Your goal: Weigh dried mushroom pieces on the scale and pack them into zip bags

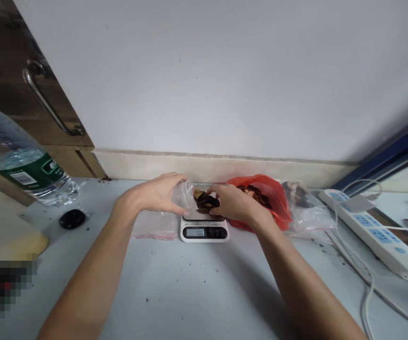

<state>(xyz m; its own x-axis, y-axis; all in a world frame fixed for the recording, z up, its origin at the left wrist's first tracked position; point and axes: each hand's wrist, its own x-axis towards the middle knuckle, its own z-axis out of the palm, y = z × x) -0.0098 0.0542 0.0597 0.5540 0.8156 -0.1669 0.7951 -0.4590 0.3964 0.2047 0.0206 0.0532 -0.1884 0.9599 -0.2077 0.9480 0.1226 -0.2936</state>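
A small white kitchen scale [187,236] with a lit display stands on the table near the wall. Dark brown dried slices [206,203] lie on its plate. My left hand [156,192] holds a clear plastic bag [186,192] at the plate's left side, thumb and fingers around its mouth, which faces the slices. From the right, my right hand [230,202] has its fingers curled against the slices. A red plastic bag [278,200] with more dried slices sits open just right of the scale. Flat clear zip bags [154,225] lie under my left wrist.
Beyond the red bag is a filled clear bag [303,205]. A white power strip [377,231] with cables [354,264] runs along the right. At left are a water bottle [30,165] and a black oval object [72,218]. A wall [204,94] rises behind the scale.
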